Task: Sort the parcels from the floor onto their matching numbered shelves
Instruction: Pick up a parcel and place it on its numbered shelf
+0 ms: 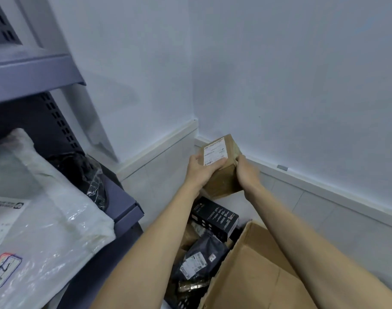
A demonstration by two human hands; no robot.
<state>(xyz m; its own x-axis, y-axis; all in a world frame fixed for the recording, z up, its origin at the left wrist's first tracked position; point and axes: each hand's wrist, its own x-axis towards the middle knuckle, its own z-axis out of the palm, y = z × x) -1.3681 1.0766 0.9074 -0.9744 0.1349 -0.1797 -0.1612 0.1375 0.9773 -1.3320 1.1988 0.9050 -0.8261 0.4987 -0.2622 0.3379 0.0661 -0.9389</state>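
Fingers [215, 162] round parcel [221, 175], over floor [324, 210]

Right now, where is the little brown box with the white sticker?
In the head view, the brown box is held up between the left hand and right hand, near the room corner, above the parcels on the floor.

- Cool, bluish, even indoor light; moderately bright, with no source in view.
- Soft shadow on the wall [279, 63] beside the shelf post [88, 112].
- Glare streaks on the clear plastic bag [56, 219].
- Wide-angle bending at the edges; the left side is smeared and soft.
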